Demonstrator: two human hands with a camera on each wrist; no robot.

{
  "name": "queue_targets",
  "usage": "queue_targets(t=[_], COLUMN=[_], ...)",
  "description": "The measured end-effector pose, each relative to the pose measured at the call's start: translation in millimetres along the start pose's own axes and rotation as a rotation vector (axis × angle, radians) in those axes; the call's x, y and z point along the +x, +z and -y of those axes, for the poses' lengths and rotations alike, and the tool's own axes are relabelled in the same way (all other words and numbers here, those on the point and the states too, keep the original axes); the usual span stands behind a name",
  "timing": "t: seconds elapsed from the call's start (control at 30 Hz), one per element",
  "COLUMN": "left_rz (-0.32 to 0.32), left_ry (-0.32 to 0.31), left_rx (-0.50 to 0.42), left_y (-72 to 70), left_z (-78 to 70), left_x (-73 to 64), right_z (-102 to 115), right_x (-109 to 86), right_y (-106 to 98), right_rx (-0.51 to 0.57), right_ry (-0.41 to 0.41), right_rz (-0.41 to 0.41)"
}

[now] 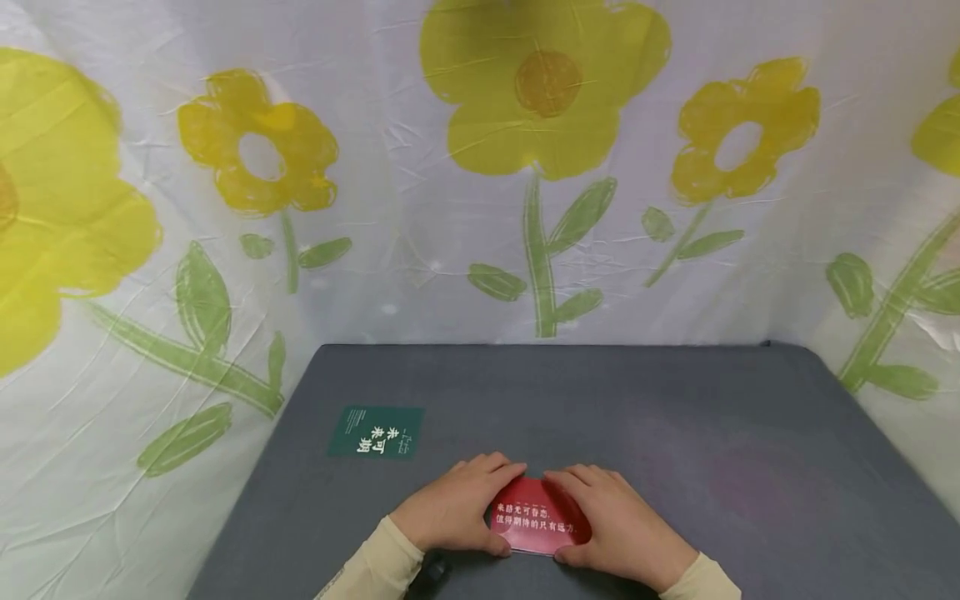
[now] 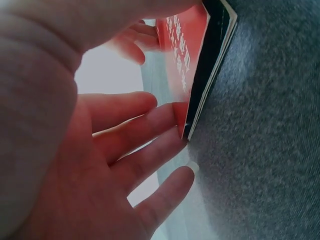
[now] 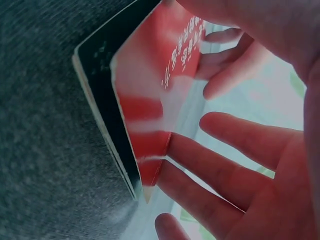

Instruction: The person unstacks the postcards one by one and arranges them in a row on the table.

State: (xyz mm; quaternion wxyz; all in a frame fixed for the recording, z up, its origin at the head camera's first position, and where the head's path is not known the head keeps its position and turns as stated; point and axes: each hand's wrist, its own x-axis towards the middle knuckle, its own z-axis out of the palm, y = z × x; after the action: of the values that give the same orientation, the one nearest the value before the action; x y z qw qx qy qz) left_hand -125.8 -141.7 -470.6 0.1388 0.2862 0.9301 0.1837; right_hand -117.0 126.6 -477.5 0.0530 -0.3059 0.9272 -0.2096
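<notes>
Card [image 1: 536,523] of red colour, with two lines of white writing, is between the two hands, low over the grey table [image 1: 585,400]. The left hand [image 1: 453,504] is at the left side of this red card and grips it: the thumb is at the near edge and the fingers are curved to the far edge. The right hand [image 1: 618,521] grips it from the right side in a similar way. So both hands are clamped on the red card, and they are apart from each other, because the written middle of the card is visible between them.

Under the red card there is a dark card [image 3: 100,95] with pale edges. In the right wrist view it is not exactly aligned with the red one, so that a dark strip appears beside the red edge. How many cards are in this pile, I cannot tell.

To the left of the red card and farther from the person, a green card [image 1: 377,433] lies flat on the table, well apart from the hands. It has white writing, which is turned sideways. To the left and nearer than the red card, a small black object [image 1: 433,573] is just beside the left wrist; what it is, I cannot tell.

Beyond the red card, past the far edge of the table, hangs a white cloth [image 1: 412,208] with big yellow flowers.
</notes>
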Motion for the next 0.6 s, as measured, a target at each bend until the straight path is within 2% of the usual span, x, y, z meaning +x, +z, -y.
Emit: queue_targets(t=[0.27,0.6], left_rz=[-0.014,-0.093], left_ry=[-0.020,-0.043], left_rx=[-0.035,-0.089], left_y=[-5.0,-14.7], left_z=[6.7,32.1], left_x=[-1.6,-4.1], right_z=[4,6], right_x=[11.0,42.0], right_y=[0,1], right_rx=[-0.042,-0.037], right_ry=[-0.018,-0.042], right_rz=[-0.026,-0.006])
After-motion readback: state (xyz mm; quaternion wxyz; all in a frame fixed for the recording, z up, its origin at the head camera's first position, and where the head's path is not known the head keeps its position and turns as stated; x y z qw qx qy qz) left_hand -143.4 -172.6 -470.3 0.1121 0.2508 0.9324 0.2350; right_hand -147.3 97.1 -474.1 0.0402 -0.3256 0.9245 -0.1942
